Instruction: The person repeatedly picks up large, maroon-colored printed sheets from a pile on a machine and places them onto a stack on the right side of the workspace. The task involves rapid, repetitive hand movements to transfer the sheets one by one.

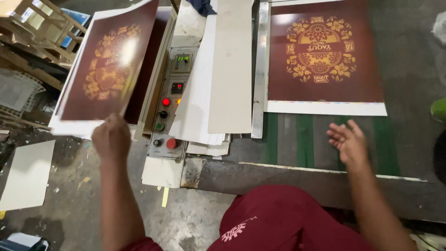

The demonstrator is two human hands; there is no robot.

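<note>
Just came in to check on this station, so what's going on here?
A person is handling glossy maroon printed sheets with gold floral designs. The left hand holds one sheet up over a stack beside the grey control panel. The right hand hovers open and empty over the green-striped table, near another flat sheet.

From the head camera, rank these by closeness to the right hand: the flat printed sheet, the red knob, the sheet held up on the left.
From the right hand:
1. Flat printed sheet, just beyond it on the table.
2. Red knob, on the control panel to its left.
3. Raised printed sheet, far left, in the left hand.
</note>
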